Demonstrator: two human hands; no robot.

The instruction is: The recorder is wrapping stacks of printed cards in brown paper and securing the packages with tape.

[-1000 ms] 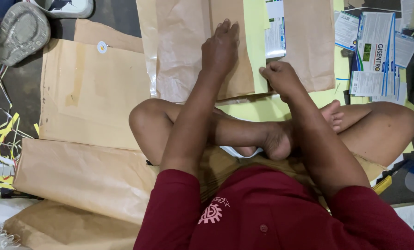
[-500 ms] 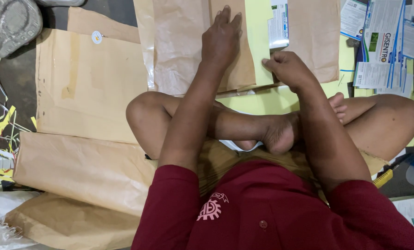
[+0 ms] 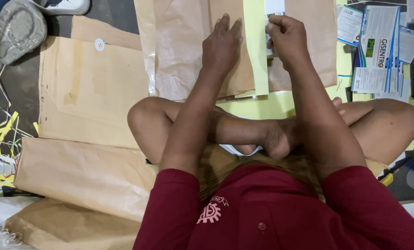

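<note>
While you sit cross-legged on the floor, one brown paper bag (image 3: 193,51) is mid-labelling and nothing on it looks finished yet

Your left hand (image 3: 222,46) lies flat and open, fingers spread, pressing the bag down beside a pale yellow strip (image 3: 255,55); your right hand (image 3: 285,34) is curled shut, pinching a small white label (image 3: 272,8) at the bag's top. More flat bags (image 3: 89,92) wait at your left, seemingly unlabelled, and printed leaflets (image 3: 378,46) sit stacked at your right. Whether any bag holds contents, you cannot tell: all lie flat
</note>
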